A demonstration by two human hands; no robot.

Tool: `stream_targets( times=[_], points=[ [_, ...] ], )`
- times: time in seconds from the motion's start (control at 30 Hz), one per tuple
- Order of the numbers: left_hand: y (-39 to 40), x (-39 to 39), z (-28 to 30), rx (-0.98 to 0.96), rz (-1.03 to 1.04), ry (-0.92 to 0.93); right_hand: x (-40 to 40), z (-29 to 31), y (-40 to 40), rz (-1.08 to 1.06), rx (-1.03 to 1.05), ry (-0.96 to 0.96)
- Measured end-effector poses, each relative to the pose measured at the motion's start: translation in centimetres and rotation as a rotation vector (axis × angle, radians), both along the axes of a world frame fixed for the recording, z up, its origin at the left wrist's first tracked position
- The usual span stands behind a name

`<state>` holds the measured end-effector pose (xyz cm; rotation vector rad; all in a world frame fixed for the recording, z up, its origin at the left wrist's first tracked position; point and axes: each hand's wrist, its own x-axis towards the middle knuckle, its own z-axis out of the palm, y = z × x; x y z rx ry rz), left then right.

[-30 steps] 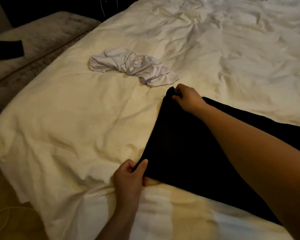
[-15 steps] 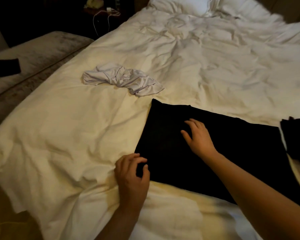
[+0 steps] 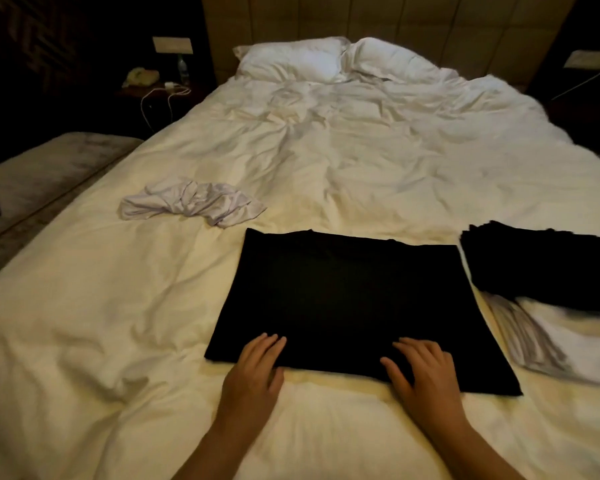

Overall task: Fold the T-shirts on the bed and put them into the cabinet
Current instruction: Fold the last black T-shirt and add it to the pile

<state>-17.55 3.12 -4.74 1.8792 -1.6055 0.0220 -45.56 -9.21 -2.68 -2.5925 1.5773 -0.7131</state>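
- Left hand (image 3: 253, 365) and right hand (image 3: 425, 370) lie flat, fingers relaxed, pressing the black T-shirt (image 3: 347, 299) at lower centre (likely smoothing it for folding).
- The white T-shirt (image 3: 191, 202) waits crumpled, centre left.

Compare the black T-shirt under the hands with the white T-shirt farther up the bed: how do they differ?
The black T-shirt lies flat in a neat rectangle; the white T-shirt is a crumpled heap. The left hand and right hand rest on the black one; nothing touches the white one. Both lie on the bed.
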Motion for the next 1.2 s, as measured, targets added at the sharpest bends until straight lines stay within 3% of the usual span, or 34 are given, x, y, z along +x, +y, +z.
stream_targets(
  times=[0.23, 0.37, 0.53, 0.93, 1.2],
  points=[
    [-0.4, -0.1, -0.3, -0.017, 0.037, -0.031, -4.7, -1.7, 1.6, -0.039, 0.001, 0.015],
    [-0.2, -0.2, -0.1, -0.016, 0.063, 0.078, -5.1, -2.1, 1.0, -0.117, -0.009, -0.113],
    [0.0, -0.6, 0.4, 0.004, 0.098, 0.188, -5.3, -2.5, 1.8, -0.036, -0.130, -0.267],
    [6.4, -2.9, 3.6, -0.250, 0.031, -0.001, -8.3, 0.5, 8.7, 0.018, -0.214, -0.438],
    [11.7, -5.0, 4.5, -0.394, 0.087, -0.094, -10.2, 2.2, 14.0, 0.018, -0.270, -0.447]
  ],
)
